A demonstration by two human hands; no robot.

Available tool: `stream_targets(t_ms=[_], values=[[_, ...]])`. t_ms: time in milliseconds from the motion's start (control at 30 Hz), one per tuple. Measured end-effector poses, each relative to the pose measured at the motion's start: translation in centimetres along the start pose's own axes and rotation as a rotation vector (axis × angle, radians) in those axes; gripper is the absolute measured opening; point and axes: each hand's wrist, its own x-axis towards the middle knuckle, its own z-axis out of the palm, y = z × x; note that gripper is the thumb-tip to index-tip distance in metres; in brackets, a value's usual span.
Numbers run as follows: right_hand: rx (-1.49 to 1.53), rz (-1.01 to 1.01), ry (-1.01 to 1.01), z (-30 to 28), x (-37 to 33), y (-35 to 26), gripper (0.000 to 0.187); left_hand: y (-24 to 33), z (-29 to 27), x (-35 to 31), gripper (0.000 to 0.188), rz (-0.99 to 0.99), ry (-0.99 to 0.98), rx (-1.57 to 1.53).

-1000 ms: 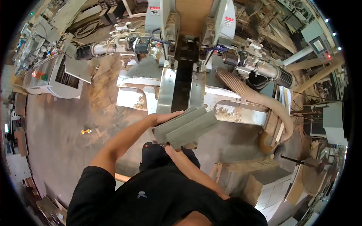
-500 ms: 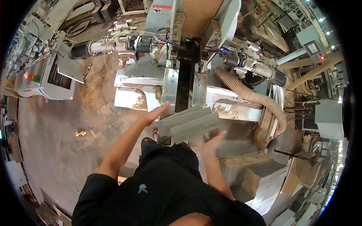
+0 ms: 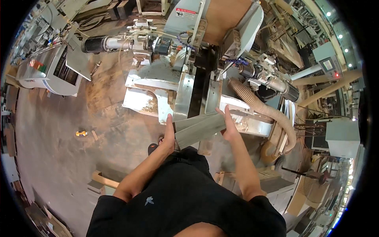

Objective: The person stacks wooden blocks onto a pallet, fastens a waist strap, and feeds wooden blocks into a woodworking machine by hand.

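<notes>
Several thin grey boards [image 3: 199,128] lie stacked together in front of my waist, just before the machine's two metal rails. My left hand [image 3: 169,136] presses flat against their left end, fingers pointing up and away. At the right end my right hand [image 3: 229,125] presses its palm, with its thumb and fingers raised along the edge. The boards are squeezed between the two hands and slope slightly upward to the right. Their undersides are hidden, so I cannot tell what bears them from below.
Ahead stands a woodworking machine with two metal rails [image 3: 184,93], motors [image 3: 94,44] at both sides and a ribbed hose [image 3: 272,106] on the right. A control panel [image 3: 328,65] stands far right. A yellow tool [image 3: 81,133] lies on the floor at left.
My left hand has come down and in against the boards' left end. My right hand has moved up along their right end. The fanned boards now sit more evenly together.
</notes>
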Motion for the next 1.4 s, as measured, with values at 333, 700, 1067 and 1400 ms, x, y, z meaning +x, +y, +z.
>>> stream_targets(t_ms=[333, 700, 1067, 1400], values=[[0.015, 0.075, -0.013, -0.3, 1.4, 3.0, 0.090, 0.9, 0.3, -2.6, 0.097, -0.051, -0.297, -0.191], [0.140, 0.117, 0.005, -0.3, -1.2, 7.8, 0.081, -0.3, -1.7, -1.5, 0.094, -0.103, -0.293, -0.169], [0.296, -0.086, 0.012, 0.5, -2.5, 11.2, 0.089, -3.2, -6.3, 1.8, 0.085, -0.038, -0.339, -0.203], [0.371, -0.232, 0.337, -4.1, -7.1, 10.8, 0.093, 0.2, 0.5, -13.2, 0.105, -0.038, -0.140, -0.460]])
